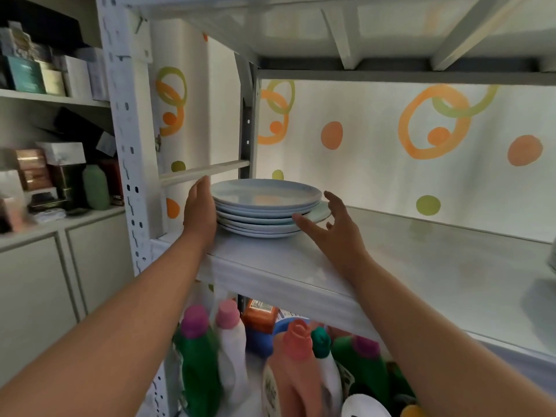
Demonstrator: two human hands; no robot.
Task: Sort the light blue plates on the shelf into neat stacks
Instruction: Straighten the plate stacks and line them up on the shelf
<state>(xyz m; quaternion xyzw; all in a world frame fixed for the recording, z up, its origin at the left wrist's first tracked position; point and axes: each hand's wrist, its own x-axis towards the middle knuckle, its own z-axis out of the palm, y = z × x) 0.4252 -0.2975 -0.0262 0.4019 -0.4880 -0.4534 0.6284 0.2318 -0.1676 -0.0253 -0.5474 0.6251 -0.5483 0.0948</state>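
A stack of light blue plates [264,206] sits at the left end of a white shelf [406,266], close to the perforated metal upright [125,139] of the rack. The plates are round, shallow and glossy, with a soft mottled glaze on the top one. The pile is uneven: one plate low in the stack pokes out to the right, its rim showing past the others.

The left hand [200,209] lies flat against the left side of the stack, fingers straight and pointing up, palm pressed to the plate edges; it is not closed around anything. The right hand [329,224] is spread open on the opposite side, thumb reaching to the edge of the lower plates, the other fingers curled loosely in the air just beside the protruding rim. The stack stands between the two palms.

Beyond the hands, behind the plates, hangs a smooth white backing [376,164] printed with orange and green rings and dots. The shelf surface to the right of the right hand is matte and slightly dusty. Below the forearms, on the lower level, stand plastic bottles [231,341] with pink, purple, green and coral caps. Left of the left hand, a separate cabinet [45,266] holds boxes and jars.
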